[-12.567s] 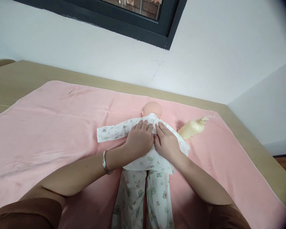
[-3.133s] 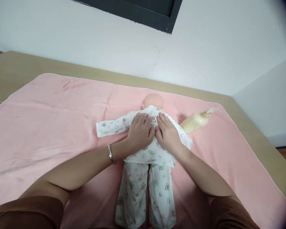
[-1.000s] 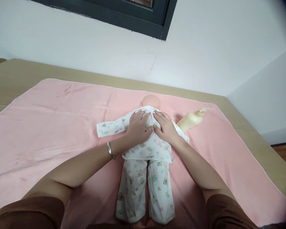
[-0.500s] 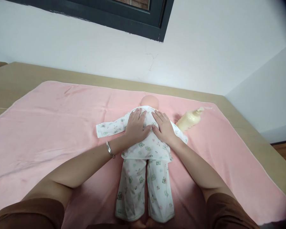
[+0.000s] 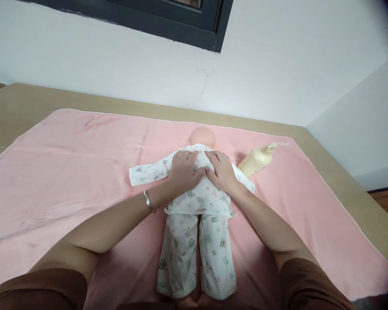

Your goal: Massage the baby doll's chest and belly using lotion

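A baby doll lies on a pink blanket, head away from me, dressed in a white printed top and trousers. My left hand rests flat on the left side of the doll's chest, fingers stretched toward the collar. My right hand lies flat on the right side of the chest, its thumb touching the left hand. Both press on the top's fabric and hold nothing. The doll's left sleeve lies spread out to the side.
A cream pump bottle lies on its side on the blanket just right of the doll's shoulder. The blanket covers a tan surface against a white wall. A dark window frame is above. A silver bangle is on my left wrist.
Over the last second both hands stayed on the doll's chest, the fingers shifting slightly on the fabric near the collar. The view drifted a little.
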Motion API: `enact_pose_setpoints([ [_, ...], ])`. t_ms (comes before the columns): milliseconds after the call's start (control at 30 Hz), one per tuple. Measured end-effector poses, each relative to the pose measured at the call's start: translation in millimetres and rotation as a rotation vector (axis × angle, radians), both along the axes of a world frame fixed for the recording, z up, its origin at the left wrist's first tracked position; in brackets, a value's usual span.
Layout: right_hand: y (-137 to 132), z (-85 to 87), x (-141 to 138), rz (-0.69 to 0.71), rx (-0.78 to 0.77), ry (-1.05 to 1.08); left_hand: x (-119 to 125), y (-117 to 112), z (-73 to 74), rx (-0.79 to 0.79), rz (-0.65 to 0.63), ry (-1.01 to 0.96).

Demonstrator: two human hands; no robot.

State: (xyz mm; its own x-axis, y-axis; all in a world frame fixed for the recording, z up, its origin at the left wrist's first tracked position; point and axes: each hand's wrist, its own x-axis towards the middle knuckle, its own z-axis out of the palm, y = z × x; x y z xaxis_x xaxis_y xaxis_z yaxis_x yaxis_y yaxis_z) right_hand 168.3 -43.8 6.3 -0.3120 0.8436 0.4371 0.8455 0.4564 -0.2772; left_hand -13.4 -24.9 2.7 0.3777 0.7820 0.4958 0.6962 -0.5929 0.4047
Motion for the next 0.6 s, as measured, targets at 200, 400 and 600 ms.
enact_pose_setpoints([
  [200, -0.1, -1.1, 1.6, 0.015, 0.029, -0.019, -1.3, -1.3, -1.5, 0.009, -0.008, -0.067],
  [400, -12.0, 7.4, -4.7, -0.044, 0.118, 0.014, -4.7, -1.3, -7.1, 0.035, -0.040, -0.141],
  [600, -24.0, 15.2, -17.7, 0.100, -0.017, -0.069, -7.0, -1.4, -13.4, 0.091, -0.055, -0.213],
])
